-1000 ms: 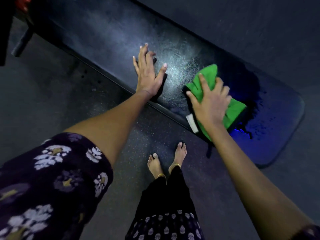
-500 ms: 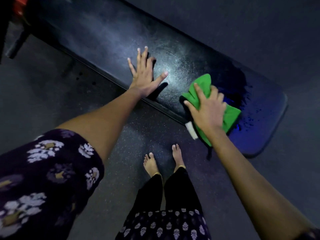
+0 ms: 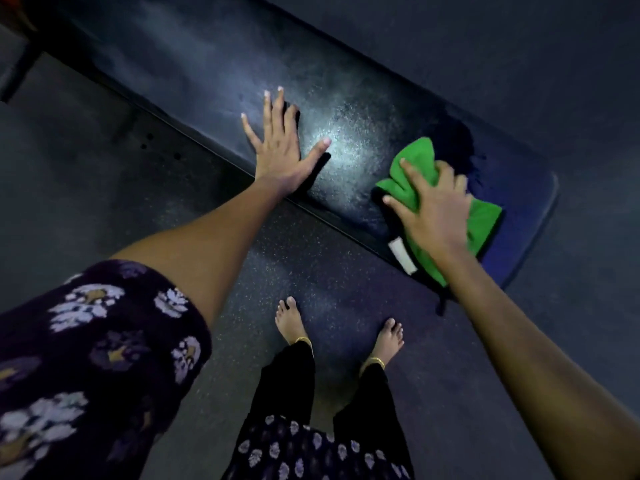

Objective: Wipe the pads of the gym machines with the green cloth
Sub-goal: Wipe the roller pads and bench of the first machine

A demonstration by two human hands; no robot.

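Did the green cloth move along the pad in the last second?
Yes. The green cloth, gripped by the right hand, slid along the bench pad toward its rounded end, away from the flat left hand.

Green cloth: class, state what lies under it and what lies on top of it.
The green cloth lies on the black bench pad, near its rounded end. The right hand rests on top, fingers gathering the fabric. The pad surface directly beneath the cloth is covered, so its condition cannot be seen.
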